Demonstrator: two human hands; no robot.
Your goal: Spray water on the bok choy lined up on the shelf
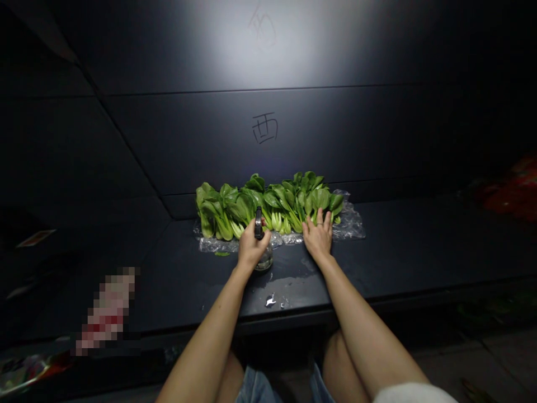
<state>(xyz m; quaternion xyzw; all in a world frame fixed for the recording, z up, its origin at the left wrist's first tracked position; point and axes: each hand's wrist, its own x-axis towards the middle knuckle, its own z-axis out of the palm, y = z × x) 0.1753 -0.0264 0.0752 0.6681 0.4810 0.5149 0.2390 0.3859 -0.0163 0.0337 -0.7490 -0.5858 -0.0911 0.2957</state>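
A row of green bok choy lies on clear plastic wrap on a dark shelf. My left hand is closed round the dark head of a clear spray bottle that stands on the shelf just in front of the greens. My right hand lies flat with fingers spread, its fingertips on the stalks at the right of the row. A ring shows on one finger.
Water drops and a wet patch lie on the shelf near its front edge. A dark wall with a handwritten character rises behind. Red packaging sits far right; a blurred red-white object lies lower left.
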